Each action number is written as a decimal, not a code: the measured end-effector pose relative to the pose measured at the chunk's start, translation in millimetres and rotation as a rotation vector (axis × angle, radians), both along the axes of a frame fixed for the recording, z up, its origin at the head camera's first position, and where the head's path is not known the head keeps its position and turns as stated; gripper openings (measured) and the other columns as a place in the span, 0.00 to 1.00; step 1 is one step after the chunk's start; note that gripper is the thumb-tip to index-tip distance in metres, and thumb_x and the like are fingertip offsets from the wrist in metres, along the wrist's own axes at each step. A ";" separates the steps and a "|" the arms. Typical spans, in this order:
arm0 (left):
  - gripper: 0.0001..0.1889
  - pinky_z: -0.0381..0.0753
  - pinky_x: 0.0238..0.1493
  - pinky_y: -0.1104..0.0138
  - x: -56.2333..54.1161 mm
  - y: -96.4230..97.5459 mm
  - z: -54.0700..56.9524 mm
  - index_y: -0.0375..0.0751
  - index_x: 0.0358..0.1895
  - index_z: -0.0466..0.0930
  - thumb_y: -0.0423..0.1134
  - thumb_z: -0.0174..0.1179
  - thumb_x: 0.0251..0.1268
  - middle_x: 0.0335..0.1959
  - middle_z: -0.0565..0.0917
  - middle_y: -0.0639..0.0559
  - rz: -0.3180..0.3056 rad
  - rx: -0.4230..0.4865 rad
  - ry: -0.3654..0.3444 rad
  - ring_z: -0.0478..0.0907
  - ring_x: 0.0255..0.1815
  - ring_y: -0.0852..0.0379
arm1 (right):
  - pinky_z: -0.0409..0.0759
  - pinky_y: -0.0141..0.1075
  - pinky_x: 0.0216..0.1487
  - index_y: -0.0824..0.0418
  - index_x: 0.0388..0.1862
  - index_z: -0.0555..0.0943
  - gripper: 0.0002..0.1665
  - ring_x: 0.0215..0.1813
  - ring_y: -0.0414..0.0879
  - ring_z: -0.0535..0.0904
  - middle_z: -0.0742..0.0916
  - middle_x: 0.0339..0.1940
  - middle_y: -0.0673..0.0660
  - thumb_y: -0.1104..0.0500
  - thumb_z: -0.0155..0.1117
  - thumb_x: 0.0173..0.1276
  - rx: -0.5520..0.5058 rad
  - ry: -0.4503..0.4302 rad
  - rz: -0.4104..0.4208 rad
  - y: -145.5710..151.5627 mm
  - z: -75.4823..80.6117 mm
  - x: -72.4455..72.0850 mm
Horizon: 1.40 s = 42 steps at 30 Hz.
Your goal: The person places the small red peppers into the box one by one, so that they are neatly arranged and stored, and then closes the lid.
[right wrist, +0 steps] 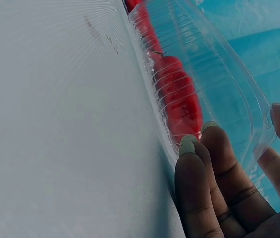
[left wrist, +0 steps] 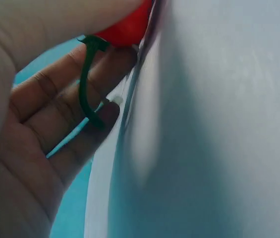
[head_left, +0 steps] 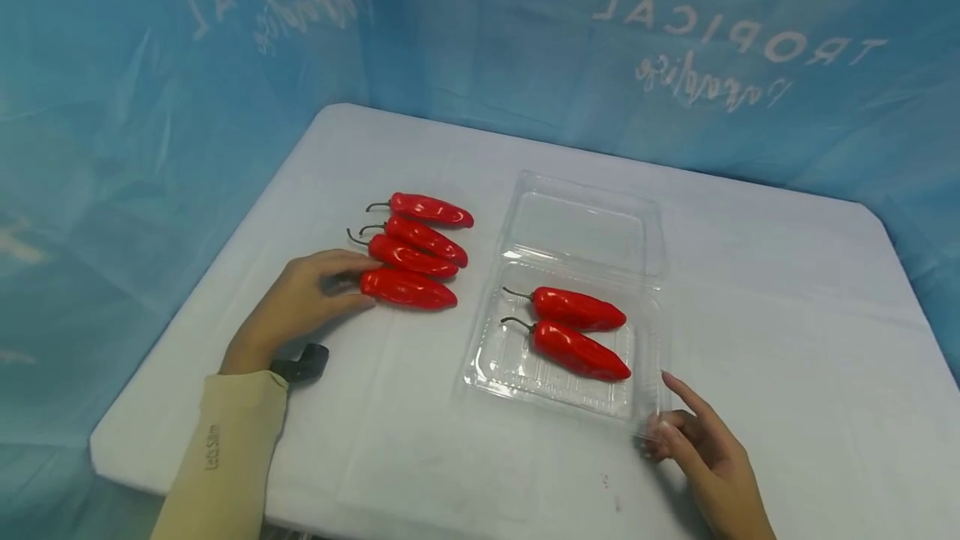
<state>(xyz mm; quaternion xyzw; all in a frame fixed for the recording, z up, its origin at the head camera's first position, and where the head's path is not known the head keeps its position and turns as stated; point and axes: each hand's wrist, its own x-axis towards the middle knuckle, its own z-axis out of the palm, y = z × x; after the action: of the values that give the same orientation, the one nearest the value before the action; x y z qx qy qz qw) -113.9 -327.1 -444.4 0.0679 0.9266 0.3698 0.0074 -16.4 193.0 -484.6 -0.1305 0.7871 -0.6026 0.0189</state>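
Note:
My left hand (head_left: 303, 298) pinches the stem end of a red chili pepper (head_left: 408, 288) between thumb and fingers; its green stem (left wrist: 86, 82) shows beside the palm in the left wrist view. Three more red chili peppers (head_left: 412, 257) lie just beyond it on the table, stems to the left. A clear plastic clamshell container (head_left: 517, 394) lies with its lid (head_left: 581, 223) folded back, away from me. Two red chili peppers (head_left: 579, 309) rest side by side in its base. My right hand (head_left: 708, 457) holds the container's near right corner, with fingertips low against its wall (right wrist: 229, 109).
A white table (head_left: 787, 298) bears everything. Behind it and on the left hangs a blue printed curtain (head_left: 480, 40). Small dark marks (head_left: 611, 490) show on the tabletop near the front edge. A black wrist device (head_left: 302, 363) sits on the left wrist.

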 end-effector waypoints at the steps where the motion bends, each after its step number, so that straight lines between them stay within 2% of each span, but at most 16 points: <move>1: 0.29 0.75 0.65 0.43 0.9 -0.4 0.7 0.56 0.65 0.81 0.43 0.77 0.58 0.63 0.81 0.55 0.000 0.000 -0.006 0.73 0.69 0.49 | 0.88 0.38 0.38 0.62 0.80 0.62 0.35 0.37 0.49 0.86 0.87 0.41 0.60 0.74 0.54 0.76 -0.007 -0.004 -0.001 -0.5 -0.5 0.2; 6: 0.29 0.76 0.65 0.44 2.9 3.1 6.9 0.59 0.65 0.81 0.46 0.77 0.58 0.66 0.79 0.56 0.012 0.017 -0.007 0.69 0.72 0.49 | 0.88 0.38 0.38 0.60 0.80 0.62 0.35 0.37 0.49 0.86 0.87 0.41 0.60 0.72 0.54 0.77 -0.004 -0.019 -0.017 -0.8 -3.7 0.9; 13: 0.26 0.82 0.58 0.48 5.3 9.0 17.4 0.62 0.62 0.83 0.50 0.77 0.58 0.60 0.81 0.60 0.020 0.122 0.063 0.76 0.63 0.56 | 0.88 0.38 0.38 0.60 0.80 0.63 0.35 0.36 0.49 0.86 0.87 0.40 0.59 0.72 0.54 0.77 0.001 -0.024 -0.036 -2.0 -3.7 2.5; 21: 0.26 0.83 0.57 0.50 11.7 16.2 23.0 0.58 0.63 0.83 0.49 0.75 0.60 0.59 0.82 0.59 -0.004 0.201 0.101 0.77 0.60 0.57 | 0.88 0.39 0.38 0.59 0.80 0.62 0.34 0.36 0.49 0.86 0.87 0.41 0.59 0.70 0.54 0.78 0.024 -0.031 -0.035 -3.9 -3.3 2.6; 25: 0.25 0.82 0.57 0.51 9.5 27.5 19.4 0.57 0.62 0.84 0.45 0.76 0.60 0.57 0.83 0.59 -0.039 0.257 0.130 0.77 0.60 0.58 | 0.88 0.38 0.38 0.58 0.81 0.62 0.35 0.36 0.48 0.86 0.87 0.40 0.59 0.70 0.55 0.78 0.053 -0.030 -0.036 -3.0 -1.1 2.5; 28: 0.24 0.82 0.56 0.52 5.4 41.1 14.4 0.59 0.60 0.85 0.46 0.76 0.59 0.56 0.84 0.61 -0.077 0.283 0.141 0.78 0.58 0.58 | 0.88 0.37 0.38 0.58 0.81 0.62 0.35 0.37 0.48 0.86 0.87 0.40 0.58 0.70 0.55 0.78 0.066 -0.027 -0.036 -1.8 1.2 2.5; 32: 0.24 0.85 0.53 0.57 2.5 58.3 10.0 0.64 0.60 0.85 0.49 0.77 0.57 0.56 0.84 0.64 -0.108 0.263 0.152 0.76 0.61 0.60 | 0.88 0.37 0.38 0.58 0.81 0.62 0.35 0.37 0.47 0.86 0.87 0.40 0.58 0.70 0.54 0.79 0.061 -0.025 -0.033 -0.9 3.3 2.7; 42: 0.25 0.86 0.50 0.56 2.6 80.9 7.0 0.57 0.60 0.86 0.44 0.78 0.57 0.56 0.84 0.63 -0.140 0.333 0.245 0.79 0.55 0.61 | 0.88 0.38 0.38 0.58 0.80 0.63 0.34 0.36 0.48 0.86 0.87 0.40 0.58 0.69 0.55 0.78 0.055 -0.030 -0.038 -3.2 1.0 0.3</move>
<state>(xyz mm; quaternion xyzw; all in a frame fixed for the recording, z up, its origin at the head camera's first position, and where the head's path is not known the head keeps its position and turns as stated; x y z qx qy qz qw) -111.3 -246.2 -437.4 0.1768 0.8398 0.5051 -0.0910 -16.0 189.8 -483.6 -0.1056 0.8053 -0.5829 0.0229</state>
